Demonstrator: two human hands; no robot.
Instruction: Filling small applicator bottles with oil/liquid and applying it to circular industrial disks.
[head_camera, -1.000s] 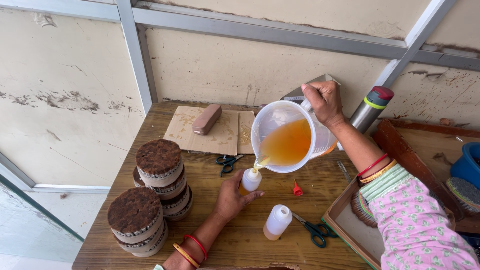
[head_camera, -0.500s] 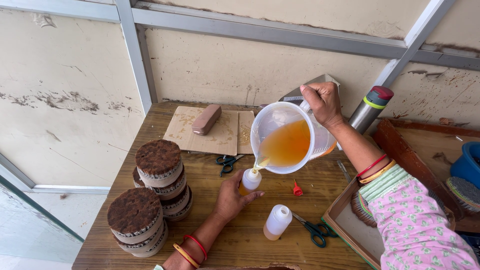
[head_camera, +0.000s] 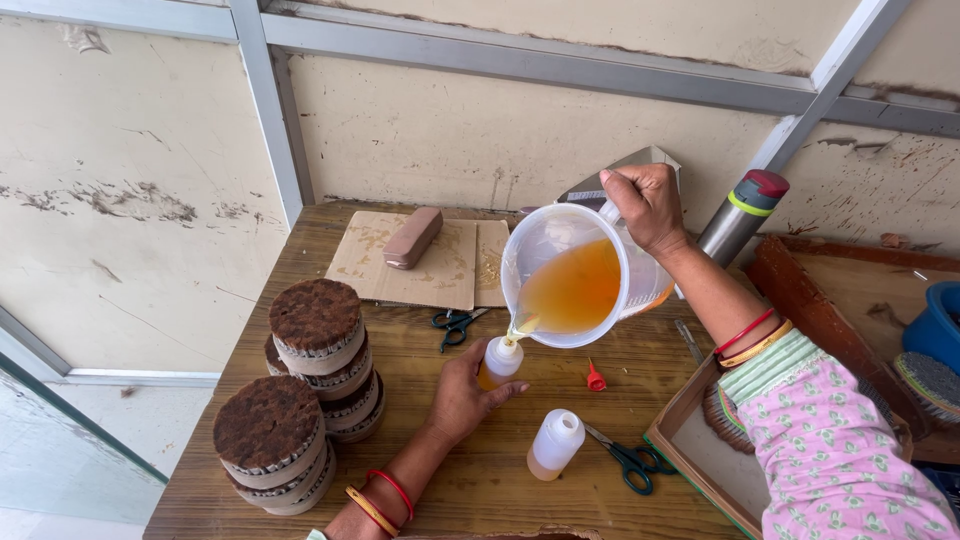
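Two hands work over a wooden table (head_camera: 330, 235). Right hand (head_camera: 648, 205) is wrapped tightly round the handle of a clear plastic jug (head_camera: 575, 275), tilted so amber liquid runs from its spout into a small squeeze bottle (head_camera: 500, 362) directly below. Left hand (head_camera: 462, 395) clasps that bottle upright, fingers curled round its side. Just right of the bottle lies a red nozzle cap (head_camera: 595, 378); nearer the person stands a second capped bottle (head_camera: 555, 444), green-handled scissors (head_camera: 628, 460) beside it. Left of the bottle rise stacked brown-topped cakes (head_camera: 315, 320).
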